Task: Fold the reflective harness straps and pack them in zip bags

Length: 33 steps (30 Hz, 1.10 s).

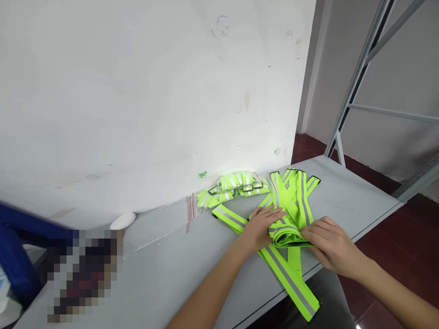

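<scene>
A neon yellow-green reflective strap vest lies spread on the grey table, its grey-striped bands fanning out in several directions. My left hand presses on the folded middle of the straps from the left. From the right, my right hand grips the edge of the same folded bundle. One long band runs from under my hands toward the front table edge. Just behind, against the wall, lies a clear plastic bag holding more folded green straps with black-edged loops.
A white wall rises behind the table. A small white object sits at its foot. At the left are a blue frame and a pixelated blurred patch. A grey metal shelf frame stands at right above the red tile floor.
</scene>
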Motion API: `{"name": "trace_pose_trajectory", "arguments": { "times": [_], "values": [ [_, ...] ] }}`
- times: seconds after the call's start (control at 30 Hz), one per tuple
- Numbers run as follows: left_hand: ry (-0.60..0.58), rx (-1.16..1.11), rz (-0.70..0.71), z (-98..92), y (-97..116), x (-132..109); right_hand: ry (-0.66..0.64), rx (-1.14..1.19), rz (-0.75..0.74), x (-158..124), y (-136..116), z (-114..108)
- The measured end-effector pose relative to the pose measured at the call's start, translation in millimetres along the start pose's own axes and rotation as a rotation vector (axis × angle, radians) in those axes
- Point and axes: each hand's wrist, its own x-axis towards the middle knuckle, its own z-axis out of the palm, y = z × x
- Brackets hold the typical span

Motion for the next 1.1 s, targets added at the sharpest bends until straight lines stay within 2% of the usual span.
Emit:
{"name": "trace_pose_trajectory", "arguments": {
  "times": [0.1,0.27,0.33,0.47,0.57,0.63,0.7,0.77,0.9,1.0,1.1],
  "values": [
    [-0.029,-0.015,-0.037,1.0,-6.2,1.3,0.060,0.025,-0.024,-2.6,-5.9,-5.6],
    [0.071,0.028,-0.077,-11.3,-4.1,6.2,0.086,0.212,0.005,-6.6,-12.7,-8.3],
    [0.049,0.061,-0.048,-18.5,0.7,9.7,0.090,0.255,0.013,-9.8,-11.9,-9.8],
    [-0.185,0.053,0.009,-34.7,15.3,20.9,0.143,0.202,-0.022,-16.1,-4.3,-17.2],
    [-0.385,-0.110,0.068,-48.5,26.4,35.6,0.203,0.174,-0.013,-18.4,6.2,-24.5],
    [-0.469,-0.273,0.152,-57.3,31.4,49.8,0.238,0.190,0.011,-18.3,14.7,-28.3],
    [-0.492,-0.417,0.218,-62.8,34.1,66.7,0.277,0.225,0.047,-16.7,23.7,-30.8],
    [-0.456,-0.491,0.233,-62.2,34.2,84.4,0.335,0.284,0.094,-14.0,33.3,-32.2],
    [-0.204,-0.446,0.200,-43.6,24.4,116.1,0.430,0.410,0.213,-7.4,54.6,-34.6],
    [-0.042,-0.385,0.174,-28.6,4.6,137.9,0.450,0.489,0.320,-1.1,67.4,-37.4],
    [0.053,-0.316,0.184,-22.8,-20.5,163.3,0.412,0.531,0.285,7.0,71.1,-38.4]
  ]
}}
